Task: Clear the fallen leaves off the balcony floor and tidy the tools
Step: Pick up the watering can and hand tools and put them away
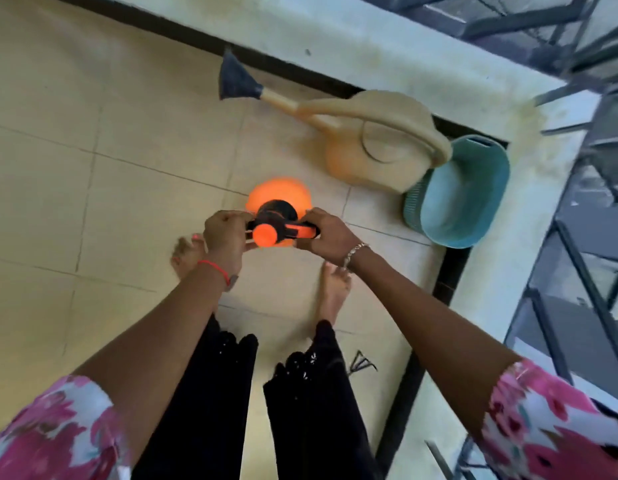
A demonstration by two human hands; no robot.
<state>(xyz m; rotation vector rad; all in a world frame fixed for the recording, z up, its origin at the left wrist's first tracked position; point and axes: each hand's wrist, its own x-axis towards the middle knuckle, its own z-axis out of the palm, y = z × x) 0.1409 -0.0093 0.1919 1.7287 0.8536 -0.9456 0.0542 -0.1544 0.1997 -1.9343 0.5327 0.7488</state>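
An orange pump sprayer bottle (279,195) with a black and orange head is held above the tiled floor, just in front of my bare feet. My left hand (226,235) grips the left side of its head and my right hand (326,233) grips the orange handle on the right. A beige watering can (376,147) with a dark rose on its spout lies beyond it, against the low wall. A small black hand rake (361,363) lies on the floor by my right leg. I see no leaves on the floor in this view.
A teal plastic basket (473,192) stands in the corner, right of the watering can. A pale low wall (369,46) with a dark skirting runs along the back and right sides. Metal railing (577,237) rises beyond it.
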